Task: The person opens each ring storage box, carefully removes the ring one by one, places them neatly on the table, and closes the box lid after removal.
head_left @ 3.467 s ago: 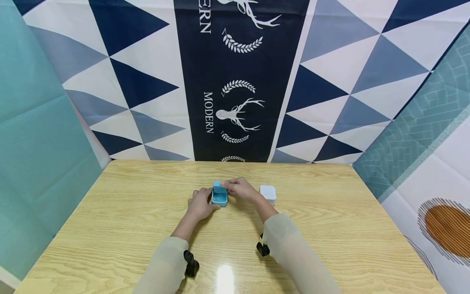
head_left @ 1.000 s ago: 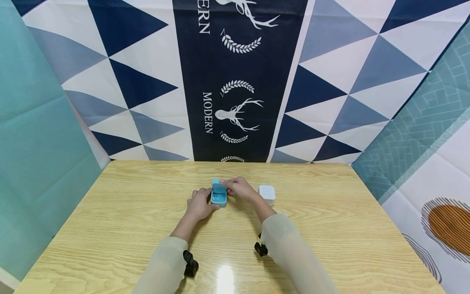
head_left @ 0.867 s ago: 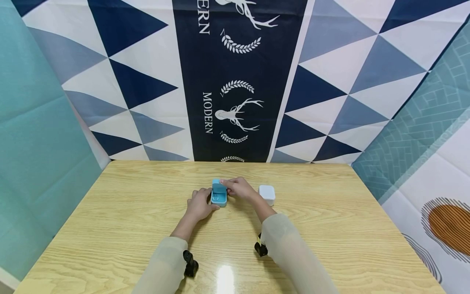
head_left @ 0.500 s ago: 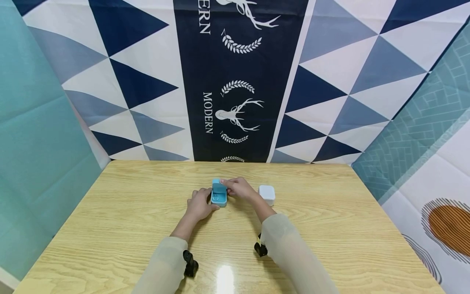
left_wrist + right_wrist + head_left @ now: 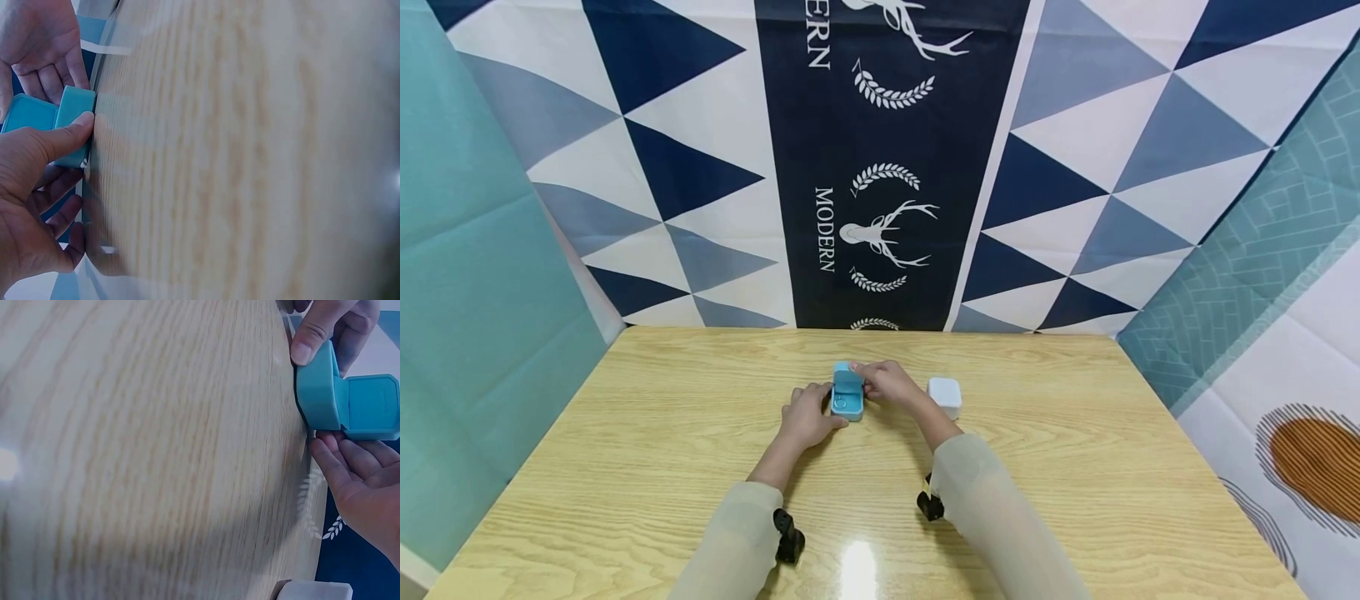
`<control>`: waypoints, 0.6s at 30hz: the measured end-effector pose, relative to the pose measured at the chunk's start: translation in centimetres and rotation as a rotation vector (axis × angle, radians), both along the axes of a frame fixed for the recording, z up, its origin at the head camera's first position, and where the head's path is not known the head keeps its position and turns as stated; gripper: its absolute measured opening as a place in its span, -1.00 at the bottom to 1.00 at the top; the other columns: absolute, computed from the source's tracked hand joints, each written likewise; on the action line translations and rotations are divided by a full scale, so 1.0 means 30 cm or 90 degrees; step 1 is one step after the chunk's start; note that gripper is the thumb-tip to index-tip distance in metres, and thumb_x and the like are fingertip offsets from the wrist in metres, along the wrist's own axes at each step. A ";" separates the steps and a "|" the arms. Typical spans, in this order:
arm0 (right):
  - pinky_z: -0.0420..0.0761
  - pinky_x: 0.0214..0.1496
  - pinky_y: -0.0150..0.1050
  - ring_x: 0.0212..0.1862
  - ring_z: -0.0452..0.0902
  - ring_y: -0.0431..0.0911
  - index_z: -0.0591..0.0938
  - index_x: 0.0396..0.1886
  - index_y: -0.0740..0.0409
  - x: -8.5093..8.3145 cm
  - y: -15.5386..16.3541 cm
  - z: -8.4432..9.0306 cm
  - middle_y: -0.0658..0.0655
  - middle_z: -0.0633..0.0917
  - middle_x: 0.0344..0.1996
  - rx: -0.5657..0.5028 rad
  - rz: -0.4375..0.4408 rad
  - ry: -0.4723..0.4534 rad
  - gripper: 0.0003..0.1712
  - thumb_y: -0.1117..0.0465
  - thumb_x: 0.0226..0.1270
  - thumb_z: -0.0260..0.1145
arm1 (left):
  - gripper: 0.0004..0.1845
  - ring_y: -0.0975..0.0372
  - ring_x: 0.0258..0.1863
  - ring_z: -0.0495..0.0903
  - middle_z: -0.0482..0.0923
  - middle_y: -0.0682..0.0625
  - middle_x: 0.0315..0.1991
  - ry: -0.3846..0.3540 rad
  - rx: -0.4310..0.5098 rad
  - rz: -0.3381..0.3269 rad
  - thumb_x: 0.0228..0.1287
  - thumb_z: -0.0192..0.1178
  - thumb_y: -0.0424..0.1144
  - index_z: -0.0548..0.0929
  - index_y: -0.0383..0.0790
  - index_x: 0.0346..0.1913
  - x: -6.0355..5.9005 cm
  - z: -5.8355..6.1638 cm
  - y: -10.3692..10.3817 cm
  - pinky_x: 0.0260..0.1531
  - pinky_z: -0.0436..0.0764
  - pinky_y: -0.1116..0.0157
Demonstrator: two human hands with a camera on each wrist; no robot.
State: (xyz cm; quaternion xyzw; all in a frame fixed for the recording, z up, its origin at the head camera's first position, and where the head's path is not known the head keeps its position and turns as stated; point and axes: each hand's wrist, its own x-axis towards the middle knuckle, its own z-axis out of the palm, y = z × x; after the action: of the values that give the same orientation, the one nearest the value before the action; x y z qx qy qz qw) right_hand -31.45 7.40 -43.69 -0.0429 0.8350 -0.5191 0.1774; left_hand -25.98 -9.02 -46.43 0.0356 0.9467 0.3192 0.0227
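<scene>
Small open light-blue hinged plastic box unmoved at centre of light wooden table, left hand still pinching base, right hand still gripping raised lid, right wrist view alone shows thumb-tip on base, head view alone shows whole small white square box.

Blue box mid-table, lid up, hemmed by left hand on one side and right hand on the other. White box just beside the right wrist, blocks that flank. Bare table wide on both outer sides. Cloth backdrop closes the far edge.
</scene>
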 end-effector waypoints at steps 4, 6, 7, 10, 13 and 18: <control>0.59 -0.06 -0.24 -0.24 0.54 -0.14 0.61 0.03 0.28 0.002 -0.004 0.001 0.10 0.62 -0.29 -0.005 -0.007 0.001 -0.42 -0.13 0.34 0.13 | -0.28 -0.02 0.09 0.34 0.45 -0.16 0.18 -0.003 0.006 0.001 0.04 0.38 -0.06 0.42 -0.25 0.27 -0.002 0.001 -0.001 -0.03 0.32 -0.05; 0.59 -0.04 -0.22 -0.23 0.56 -0.13 0.60 0.05 0.29 0.003 -0.004 0.001 0.13 0.63 -0.26 -0.006 -0.009 0.004 -0.40 -0.13 0.34 0.13 | -0.27 -0.02 0.09 0.34 0.45 -0.16 0.18 -0.006 0.014 0.002 0.03 0.39 -0.06 0.42 -0.24 0.27 -0.001 0.004 -0.001 -0.03 0.32 -0.05; 0.59 -0.04 -0.22 -0.23 0.56 -0.14 0.59 0.07 0.30 0.002 -0.003 0.000 0.14 0.64 -0.24 -0.005 -0.009 0.004 -0.39 -0.14 0.34 0.13 | -0.27 -0.02 0.09 0.34 0.45 -0.16 0.18 -0.007 0.019 0.003 0.02 0.39 -0.06 0.42 -0.25 0.27 -0.001 0.005 -0.001 -0.03 0.31 -0.04; 0.60 -0.02 -0.20 -0.22 0.58 -0.14 0.56 0.10 0.30 0.003 -0.003 0.003 0.18 0.65 -0.20 -0.006 -0.005 0.004 -0.38 -0.14 0.35 0.11 | -0.26 -0.02 0.09 0.33 0.46 -0.16 0.17 -0.012 0.035 0.009 0.00 0.41 -0.07 0.42 -0.26 0.26 0.000 0.009 -0.002 -0.04 0.30 -0.02; 0.60 -0.01 -0.19 -0.21 0.58 -0.14 0.53 0.15 0.30 0.003 -0.003 0.006 0.20 0.65 -0.14 -0.007 0.000 -0.002 -0.36 -0.14 0.36 0.10 | -0.25 -0.01 0.08 0.33 0.47 -0.14 0.16 -0.016 0.045 0.017 -0.02 0.42 -0.06 0.42 -0.25 0.26 -0.001 0.009 -0.003 -0.05 0.29 0.00; 0.60 -0.02 -0.18 -0.16 0.61 -0.09 0.48 0.20 0.30 0.006 -0.002 0.012 0.25 0.65 -0.06 -0.019 0.001 -0.008 -0.35 -0.13 0.36 0.11 | -0.23 -0.02 0.08 0.34 0.48 -0.14 0.15 -0.012 0.056 0.027 -0.05 0.44 -0.05 0.43 -0.24 0.25 -0.001 0.004 -0.002 -0.07 0.28 0.01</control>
State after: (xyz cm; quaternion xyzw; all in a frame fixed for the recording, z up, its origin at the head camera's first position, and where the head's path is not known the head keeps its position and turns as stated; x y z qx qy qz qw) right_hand -31.27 7.35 -43.33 -0.0428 0.8261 -0.5313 0.1826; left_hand -26.03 -9.08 -46.32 0.0136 0.9320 0.3616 0.0233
